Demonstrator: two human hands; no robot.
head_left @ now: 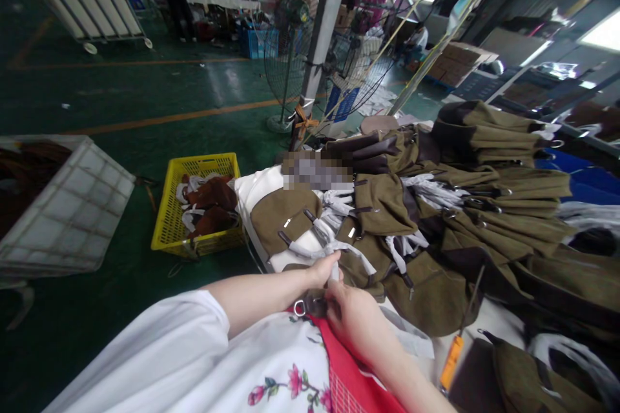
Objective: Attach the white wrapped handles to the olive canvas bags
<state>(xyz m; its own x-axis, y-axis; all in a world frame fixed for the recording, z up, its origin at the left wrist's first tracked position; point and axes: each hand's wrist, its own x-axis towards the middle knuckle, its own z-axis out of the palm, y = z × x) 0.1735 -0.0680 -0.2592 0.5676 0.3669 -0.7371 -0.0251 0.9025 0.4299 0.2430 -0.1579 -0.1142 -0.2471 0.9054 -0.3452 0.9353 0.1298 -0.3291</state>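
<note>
My left hand (322, 271) is closed on a strap wrapped in whitish material (334, 272), close in front of my body. Just right of it, my right hand (356, 316) pinches the strap's lower part, where a dark leather end (316, 304) carries a metal ring (299, 308). My fingers hide part of the strap. Beyond my hands lies an olive bag (285, 222) with dark leather tabs and pale wrapped straps. Another olive bag (431, 290) lies right of my right hand. An orange-handled tool with a thin shaft (452, 361) is near my right forearm.
Several more olive bags (513, 206) are piled along the table's right side. A yellow crate (194, 245) with brown items stands on the floor at left, beside a white bin (72, 206). Beyond the table are a metal post (324, 26) and a standing fan (293, 13).
</note>
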